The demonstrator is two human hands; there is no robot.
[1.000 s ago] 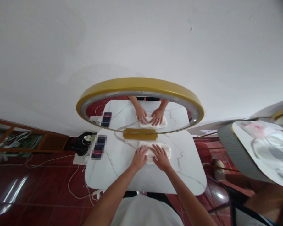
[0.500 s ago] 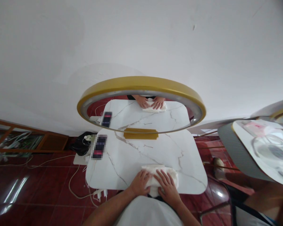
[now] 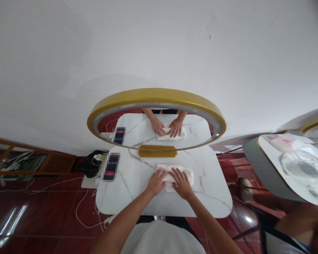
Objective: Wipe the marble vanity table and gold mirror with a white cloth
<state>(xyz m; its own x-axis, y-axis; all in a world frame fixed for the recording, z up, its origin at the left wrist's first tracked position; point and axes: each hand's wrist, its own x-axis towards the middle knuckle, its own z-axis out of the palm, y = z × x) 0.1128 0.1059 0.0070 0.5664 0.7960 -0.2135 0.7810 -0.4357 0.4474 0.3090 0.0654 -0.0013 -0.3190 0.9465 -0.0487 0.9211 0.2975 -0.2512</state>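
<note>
A folded white cloth [image 3: 170, 188] lies flat on the white marble-patterned table [image 3: 132, 169]. My left hand [image 3: 157, 180] rests on its left part, fingers stretched out over the fabric. On the right part lies my right hand [image 3: 182, 182], palm down with fingers spread. Both hands press from above and neither wraps round the cloth. The round gold-rimmed mirror [image 3: 159, 94] at the back of the table reflects both hands and the cloth.
A blurred-out phone-like object [image 3: 111, 166] lies at the table's left edge. Cables, a power strip [image 3: 98, 156] and a black bag [image 3: 87, 165] are beside it. To the right stand a second table [image 3: 270, 148] and another person's leg [image 3: 265, 197].
Both hands have slid the cloth forward, from the table's near edge toward the mirror. My arms are stretched out further.
</note>
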